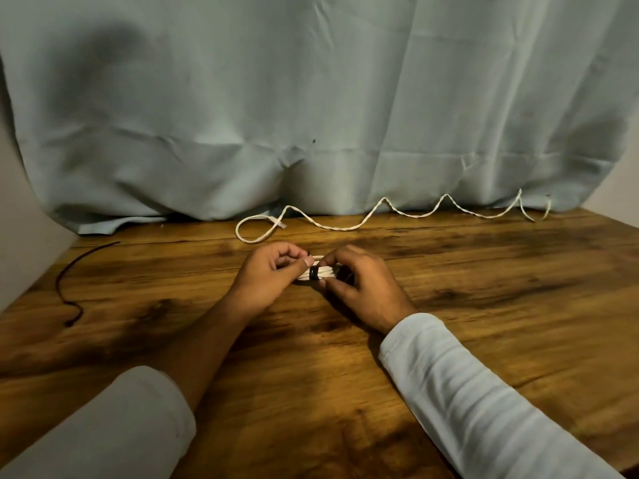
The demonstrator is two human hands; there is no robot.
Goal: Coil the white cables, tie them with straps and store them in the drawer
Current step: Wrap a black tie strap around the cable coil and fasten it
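Coiled cable (325, 272): white, flattened bundle resting on the table (484, 305) at mid-depth, between the two hands; long axis runs left to right.
Black strap (314, 273): wrapped around the bundle's middle; a short dark tip stands up beside the left thumb.
Left hand (273, 271): fingers curled, thumb and fingertips pinching the bundle's left end.
Right hand (363, 288): fingers curled round the bundle's right end.
Step, as judged: fastening the strap; first bundle nearly done.
Loose cable (380, 216): uncoiled, zigzagging left to right along the table's far edge below the cloth (311, 98); its looped end lies just beyond the left hand.
Spare strap (74, 281): far left, well apart, nearer the left hand.
Drawer: not visible.
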